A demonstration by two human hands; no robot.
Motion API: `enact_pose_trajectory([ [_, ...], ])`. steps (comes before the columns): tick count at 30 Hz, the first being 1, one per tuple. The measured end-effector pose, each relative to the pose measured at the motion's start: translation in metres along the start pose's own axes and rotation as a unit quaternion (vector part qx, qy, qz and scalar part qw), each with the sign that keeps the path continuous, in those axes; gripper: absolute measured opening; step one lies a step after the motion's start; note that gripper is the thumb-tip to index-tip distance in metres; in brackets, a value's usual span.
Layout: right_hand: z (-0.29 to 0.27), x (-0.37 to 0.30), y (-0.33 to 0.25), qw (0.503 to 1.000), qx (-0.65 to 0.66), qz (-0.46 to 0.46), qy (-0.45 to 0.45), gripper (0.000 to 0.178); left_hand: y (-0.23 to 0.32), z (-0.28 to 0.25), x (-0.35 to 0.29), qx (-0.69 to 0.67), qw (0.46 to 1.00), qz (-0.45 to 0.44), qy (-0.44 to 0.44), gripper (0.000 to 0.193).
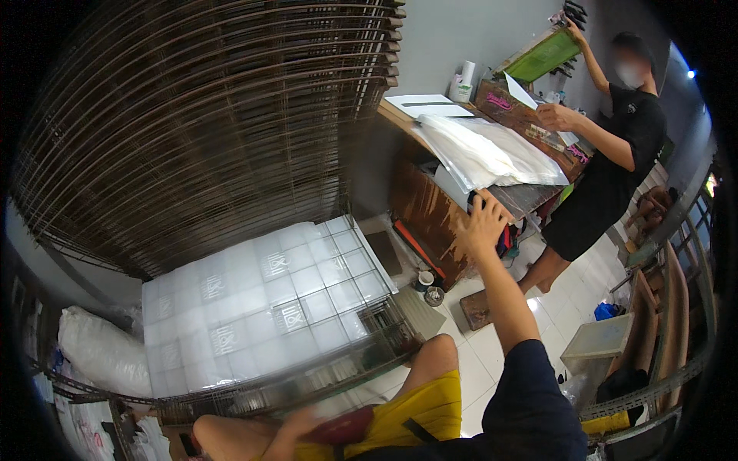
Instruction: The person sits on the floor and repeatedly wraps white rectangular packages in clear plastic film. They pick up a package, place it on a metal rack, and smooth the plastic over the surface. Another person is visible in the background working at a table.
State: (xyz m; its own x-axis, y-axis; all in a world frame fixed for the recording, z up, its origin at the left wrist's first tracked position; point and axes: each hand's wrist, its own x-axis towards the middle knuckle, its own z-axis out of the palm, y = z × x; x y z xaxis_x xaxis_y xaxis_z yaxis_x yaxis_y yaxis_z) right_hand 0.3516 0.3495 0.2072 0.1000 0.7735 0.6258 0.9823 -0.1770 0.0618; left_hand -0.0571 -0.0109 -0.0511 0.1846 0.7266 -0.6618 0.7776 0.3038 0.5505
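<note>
"White tiles make up the floor (477, 357), and a grey wall (453, 31) stands behind. What's nearest?"

"Yellow shorts (438, 396) and bare knees. Over the lap is the left hand (301, 422), too blurred to tell whether it holds anything."

"And past the knees?"

"A wire rack (378, 313), with clear sheets (231, 303) spread on it, overlapping in rows and bearing white printed marks. To its left slumps a pale sack (108, 349). More racks (207, 115) are stacked at a tilt above the sheets."

"Where's the right hand (486, 221)?"

"Well apart from the left, arm stretched forward to the near corner of the bench (430, 215). Its fingers are bent at the edge of the pile (492, 154); I can't tell whether they grip it or only touch."

"So the pile is on the bench?"

"Yes, lying on top, translucent and whitish, its near corner by that hand. The bench's wooden side is scuffed."

"Anything on the floor beside it?"

"A small cup (424, 278), close to the bench's foot."

"Who's across the bench?"

"A co-worker (638, 127) in black, one hand up at a green frame (544, 55), the other near a white card (520, 91)."

"And by the wall?"

"A white bottle (466, 75), upright."
</note>
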Motion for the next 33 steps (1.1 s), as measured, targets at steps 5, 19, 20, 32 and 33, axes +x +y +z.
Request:
enact_pose_trajectory([
  [5, -0.014, 0.049, 0.001, 0.990, 0.095, -0.016, 0.103, 0.050, -0.021, 0.014, 0.009, 0.009, 1.000, 0.001, 0.024, 0.075],
  [19, 0.054, 0.160, 0.002, 0.999, -0.044, -0.020, -0.015, 0.069, -0.036, 0.026, 0.020, 0.022, 0.998, 0.009, 0.062, 0.073],
  [20, 0.055, 0.154, -0.001, 0.998, -0.046, -0.035, 0.002, 0.058, -0.038, 0.028, 0.017, 0.019, 0.998, 0.008, 0.058, 0.072],
  [32, -0.065, 0.127, 0.007, 0.944, -0.188, -0.154, 0.224, 0.023, -0.002, 0.007, 0.005, -0.040, 0.997, 0.016, 0.062, 0.065],
  [33, -0.088, 0.126, 0.011, 0.976, -0.114, -0.085, 0.166, 0.024, 0.003, 0.006, 0.003, -0.061, 0.995, 0.035, 0.077, 0.065],
])
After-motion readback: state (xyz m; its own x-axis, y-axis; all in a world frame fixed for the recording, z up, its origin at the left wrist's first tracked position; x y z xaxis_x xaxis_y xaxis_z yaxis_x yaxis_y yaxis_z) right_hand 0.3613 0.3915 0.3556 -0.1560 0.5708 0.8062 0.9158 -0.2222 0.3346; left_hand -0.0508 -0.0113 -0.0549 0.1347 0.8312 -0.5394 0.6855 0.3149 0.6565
